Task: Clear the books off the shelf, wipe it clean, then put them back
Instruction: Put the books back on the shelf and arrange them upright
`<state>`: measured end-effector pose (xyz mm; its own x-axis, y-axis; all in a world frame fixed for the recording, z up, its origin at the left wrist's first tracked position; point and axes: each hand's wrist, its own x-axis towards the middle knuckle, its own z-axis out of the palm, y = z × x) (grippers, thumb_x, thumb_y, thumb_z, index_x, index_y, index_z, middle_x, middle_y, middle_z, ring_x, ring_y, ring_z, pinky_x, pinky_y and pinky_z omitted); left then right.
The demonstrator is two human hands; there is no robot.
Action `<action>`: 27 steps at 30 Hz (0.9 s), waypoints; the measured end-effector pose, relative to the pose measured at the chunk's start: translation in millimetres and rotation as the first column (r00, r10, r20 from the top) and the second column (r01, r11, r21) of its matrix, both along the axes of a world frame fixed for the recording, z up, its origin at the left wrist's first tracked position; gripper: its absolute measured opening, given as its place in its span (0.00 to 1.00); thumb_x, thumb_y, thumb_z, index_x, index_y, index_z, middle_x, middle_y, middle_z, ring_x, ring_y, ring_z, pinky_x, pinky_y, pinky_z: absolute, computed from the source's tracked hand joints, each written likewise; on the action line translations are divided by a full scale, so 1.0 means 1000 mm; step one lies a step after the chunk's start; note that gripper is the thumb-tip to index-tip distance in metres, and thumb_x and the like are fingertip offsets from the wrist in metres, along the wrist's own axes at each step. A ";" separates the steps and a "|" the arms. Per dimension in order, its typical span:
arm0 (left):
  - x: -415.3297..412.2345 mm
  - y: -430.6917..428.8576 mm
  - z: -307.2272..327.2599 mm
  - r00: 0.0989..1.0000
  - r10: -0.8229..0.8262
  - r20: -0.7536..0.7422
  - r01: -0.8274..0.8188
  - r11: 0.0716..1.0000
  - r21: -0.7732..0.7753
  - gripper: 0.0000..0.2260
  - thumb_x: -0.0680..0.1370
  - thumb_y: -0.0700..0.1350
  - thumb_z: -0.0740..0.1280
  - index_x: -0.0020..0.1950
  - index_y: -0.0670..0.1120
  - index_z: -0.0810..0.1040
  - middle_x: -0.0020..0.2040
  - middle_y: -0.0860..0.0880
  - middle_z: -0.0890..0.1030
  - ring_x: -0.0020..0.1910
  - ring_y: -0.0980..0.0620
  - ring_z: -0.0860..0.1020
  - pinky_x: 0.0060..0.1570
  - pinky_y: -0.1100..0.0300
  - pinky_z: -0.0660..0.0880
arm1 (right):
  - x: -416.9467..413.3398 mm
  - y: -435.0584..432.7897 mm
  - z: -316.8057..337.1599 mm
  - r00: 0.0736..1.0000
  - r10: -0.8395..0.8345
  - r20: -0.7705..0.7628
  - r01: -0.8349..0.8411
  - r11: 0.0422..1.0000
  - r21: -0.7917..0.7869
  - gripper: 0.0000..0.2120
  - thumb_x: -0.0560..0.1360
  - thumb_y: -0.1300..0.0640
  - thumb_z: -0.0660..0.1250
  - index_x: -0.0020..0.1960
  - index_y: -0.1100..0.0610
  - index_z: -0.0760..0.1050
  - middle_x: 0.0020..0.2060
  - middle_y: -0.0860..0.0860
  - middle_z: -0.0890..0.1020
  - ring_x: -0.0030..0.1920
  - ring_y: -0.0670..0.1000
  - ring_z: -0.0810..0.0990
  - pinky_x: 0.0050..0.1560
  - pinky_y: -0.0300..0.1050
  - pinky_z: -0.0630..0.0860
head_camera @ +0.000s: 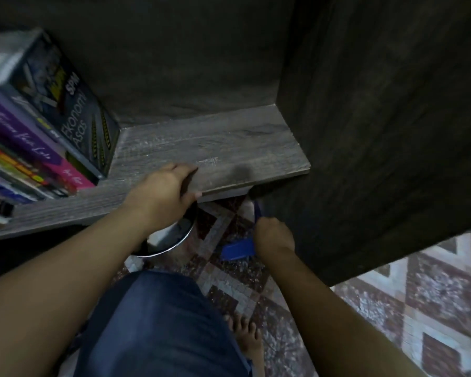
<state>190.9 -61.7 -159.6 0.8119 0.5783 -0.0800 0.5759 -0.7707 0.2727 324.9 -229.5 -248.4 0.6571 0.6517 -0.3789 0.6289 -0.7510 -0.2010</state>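
Grey wood-grain shelf board [215, 148] is lying bare over its right part, with pale dusty streaks and one dark smudge showing near the front edge. We are noting the books [38, 126] crowding its left part, all leaning over together. The one nearest the bare stretch is a thick dark-covered paperback [74, 110] reading "Ekonomi Asas", and a purple-and-pink spine [30, 137] is lying against it.

Our left hand [163, 191] is sitting at the board's front edge, fingers curling over the top and thumb lying against the lip. Something dark is showing under those fingers. The view is blurring there, so it may be a small thing or only shadow, and we cannot tell whether this hand is holding anything beyond the edge itself.

Our right hand [272, 238] is hanging lower, below the board's level and close against the dark wooden side panel [378, 131]. Its fingers are closing tight round a blue plastic piece [237, 250], which is sticking out both above and below the fist.

Round shiny steel bowl [174, 238] is sitting below the left wrist, partly hidden by it. Maroon-and-white patterned floor tiles [433, 295] are spreading underneath. Blue denim knee [161, 322] and bare foot [248, 338] are filling the bottom of the view.
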 end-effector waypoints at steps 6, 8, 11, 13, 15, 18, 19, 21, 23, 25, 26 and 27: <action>-0.026 -0.026 0.053 0.994 0.108 0.030 -0.112 0.975 0.192 0.26 0.78 0.56 0.63 0.74 0.50 0.64 0.66 0.45 0.71 0.64 0.41 0.71 0.62 0.50 0.68 | -0.020 -0.030 0.113 0.994 -0.022 0.110 0.021 1.000 0.005 0.13 0.79 0.63 0.58 0.62 0.59 0.74 0.59 0.58 0.78 0.60 0.58 0.78 0.53 0.49 0.75; -0.035 -0.029 0.071 0.990 0.122 0.071 -0.136 0.962 0.236 0.27 0.77 0.56 0.64 0.74 0.50 0.64 0.67 0.45 0.71 0.66 0.42 0.70 0.64 0.49 0.67 | -0.029 -0.039 0.149 0.986 -0.020 0.164 0.019 1.000 0.007 0.15 0.80 0.64 0.56 0.63 0.60 0.74 0.61 0.58 0.77 0.61 0.59 0.77 0.54 0.49 0.75; -0.051 -0.031 0.100 0.972 0.143 0.185 -0.192 0.940 0.282 0.27 0.76 0.56 0.66 0.73 0.50 0.66 0.67 0.45 0.72 0.67 0.42 0.69 0.66 0.48 0.67 | -0.046 -0.049 0.205 0.962 -0.005 0.272 -0.010 0.998 0.055 0.16 0.79 0.65 0.55 0.64 0.60 0.74 0.61 0.58 0.77 0.62 0.59 0.77 0.56 0.49 0.74; -0.064 -0.028 0.120 0.953 0.172 0.249 -0.246 0.920 0.304 0.28 0.75 0.56 0.67 0.72 0.49 0.66 0.67 0.45 0.72 0.67 0.42 0.69 0.66 0.46 0.66 | -0.058 -0.050 0.239 0.941 0.000 0.340 -0.037 0.994 0.101 0.15 0.78 0.66 0.57 0.62 0.61 0.74 0.59 0.58 0.78 0.60 0.59 0.78 0.53 0.50 0.75; -0.078 -0.023 0.139 0.936 0.217 0.276 -0.302 0.899 0.317 0.28 0.75 0.57 0.66 0.73 0.50 0.66 0.68 0.45 0.71 0.67 0.42 0.68 0.67 0.46 0.66 | -0.068 -0.045 0.267 0.919 -0.005 0.394 -0.060 0.986 0.152 0.13 0.76 0.68 0.58 0.58 0.61 0.75 0.56 0.58 0.79 0.57 0.60 0.79 0.48 0.49 0.75; -0.097 -0.011 0.158 0.920 0.290 0.265 -0.369 0.870 0.328 0.26 0.76 0.58 0.65 0.71 0.49 0.68 0.67 0.45 0.71 0.66 0.42 0.69 0.65 0.45 0.67 | -0.077 -0.026 0.292 0.887 -0.014 0.462 -0.090 0.975 0.204 0.12 0.75 0.69 0.60 0.56 0.61 0.76 0.52 0.57 0.79 0.53 0.59 0.80 0.42 0.49 0.73; -0.109 -0.004 0.167 0.913 0.317 0.258 -0.392 0.857 0.334 0.25 0.76 0.58 0.65 0.70 0.49 0.69 0.66 0.46 0.72 0.65 0.42 0.69 0.65 0.46 0.67 | -0.082 -0.013 0.301 0.876 -0.008 0.482 -0.110 0.970 0.218 0.11 0.75 0.69 0.61 0.55 0.61 0.76 0.49 0.57 0.79 0.51 0.59 0.80 0.41 0.48 0.74; -0.123 0.006 0.174 0.902 0.351 0.250 -0.420 0.845 0.331 0.22 0.76 0.58 0.65 0.66 0.49 0.73 0.65 0.46 0.72 0.64 0.42 0.70 0.63 0.46 0.68 | -0.086 0.008 0.307 0.863 -0.001 0.505 -0.136 0.962 0.235 0.09 0.75 0.69 0.62 0.53 0.61 0.76 0.42 0.56 0.77 0.47 0.58 0.80 0.39 0.48 0.75; -0.137 0.017 0.179 0.888 0.373 0.269 -0.448 0.835 0.319 0.21 0.76 0.57 0.65 0.66 0.49 0.73 0.64 0.47 0.73 0.63 0.43 0.70 0.62 0.47 0.69 | -0.089 0.035 0.307 0.863 0.001 0.505 -0.155 0.952 0.263 0.08 0.75 0.67 0.64 0.53 0.61 0.76 0.37 0.54 0.73 0.43 0.56 0.80 0.38 0.48 0.76; -0.147 0.029 0.180 0.873 0.399 0.279 -0.474 0.826 0.303 0.22 0.76 0.57 0.65 0.67 0.48 0.72 0.64 0.46 0.72 0.64 0.43 0.70 0.61 0.48 0.70 | -0.095 0.064 0.301 0.871 0.017 0.491 -0.174 0.945 0.277 0.08 0.75 0.66 0.65 0.54 0.61 0.76 0.38 0.54 0.73 0.40 0.55 0.78 0.38 0.47 0.77; -0.148 0.033 0.179 0.869 0.407 0.281 -0.482 0.823 0.299 0.23 0.76 0.56 0.65 0.68 0.48 0.71 0.65 0.46 0.72 0.64 0.44 0.70 0.61 0.49 0.70 | -0.098 0.075 0.296 0.879 0.025 0.476 -0.177 0.944 0.277 0.08 0.75 0.65 0.65 0.54 0.61 0.76 0.39 0.55 0.74 0.40 0.55 0.78 0.38 0.47 0.77; -0.151 0.039 0.179 0.865 0.415 0.283 -0.490 0.821 0.294 0.23 0.77 0.56 0.65 0.69 0.48 0.70 0.65 0.46 0.72 0.64 0.44 0.70 0.61 0.50 0.70 | -0.102 0.089 0.290 0.886 0.041 0.462 -0.189 0.942 0.279 0.09 0.76 0.65 0.65 0.55 0.61 0.76 0.41 0.55 0.77 0.42 0.55 0.79 0.40 0.48 0.77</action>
